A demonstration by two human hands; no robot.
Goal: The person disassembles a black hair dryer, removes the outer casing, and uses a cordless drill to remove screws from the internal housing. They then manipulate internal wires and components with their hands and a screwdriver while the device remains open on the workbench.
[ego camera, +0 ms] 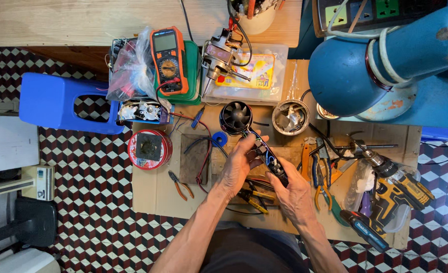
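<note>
Both hands closed on the long black device (267, 156) over the middle of the worktop (153, 197), left hand (239, 164) gripping its far end by the round fan head (235, 117), right hand (292, 194) pinching the near end—best kept steady, wires untangled.

head view — straight down, close

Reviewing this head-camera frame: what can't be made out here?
- Long black device, head view: its middle and lower end are covered by the left hand and right hand.
- Power strip: cut off by the top edge and partly hidden behind the blue lamp.
- White cup: contents cropped by the top edge.
- Yellow-handled pliers: jaws hidden under the hands.
</note>
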